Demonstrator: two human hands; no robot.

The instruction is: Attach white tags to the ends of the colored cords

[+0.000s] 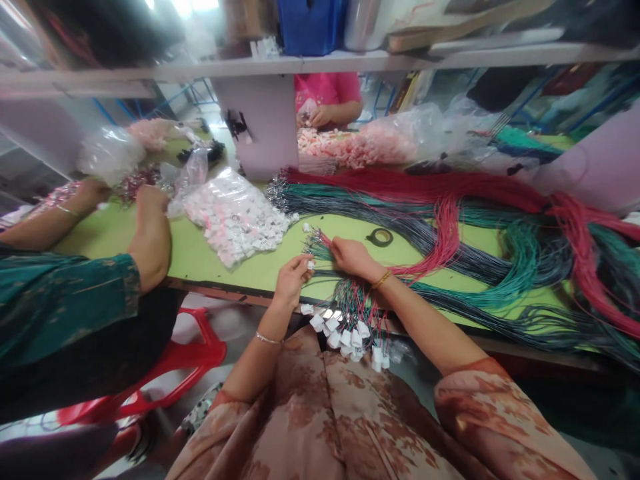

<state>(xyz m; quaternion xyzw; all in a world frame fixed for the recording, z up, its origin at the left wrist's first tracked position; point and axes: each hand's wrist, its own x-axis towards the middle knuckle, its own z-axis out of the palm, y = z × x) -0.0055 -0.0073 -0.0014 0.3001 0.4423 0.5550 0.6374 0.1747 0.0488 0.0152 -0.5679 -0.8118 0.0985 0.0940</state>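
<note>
White connector [311, 265], small, blocky, in left fingertips [303, 261]

Bag [235, 217]: clear plastic, glossy, crinkled
Worktop [240, 267]: matt, smooth
Stool [200, 347]: red plastic, glossy
Blouse [350, 413]: printed cloth, matt

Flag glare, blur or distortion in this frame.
Head view: blown-out light at top left; specular glare on the plastic bag of white connectors; blue bin on the shelf soft; wide-angle stretch towards the edges; only soft shadows on the green tabletop; white connector at the left hand too small and soft for pin detail.
</note>
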